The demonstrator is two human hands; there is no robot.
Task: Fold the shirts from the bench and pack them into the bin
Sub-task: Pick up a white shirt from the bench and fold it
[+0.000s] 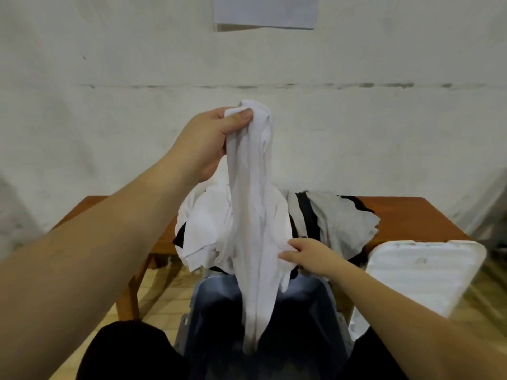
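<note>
My left hand [208, 141] is raised high and grips the top of a white shirt [251, 215], which hangs down in a long bunched strip. Its lower end dangles into the grey-blue bin [214, 311] between my knees. My right hand [307, 255] pinches a lower edge of the same white shirt, beside the pile. Behind it, a heap of white, grey and black shirts [337, 223] lies on the wooden bench [411, 215].
The bin's white lid [419, 272] leans at the right, against the bench. A white wall stands close behind the bench, with a paper sheet [266, 10] taped up high. Tiled floor shows under the bench at the left.
</note>
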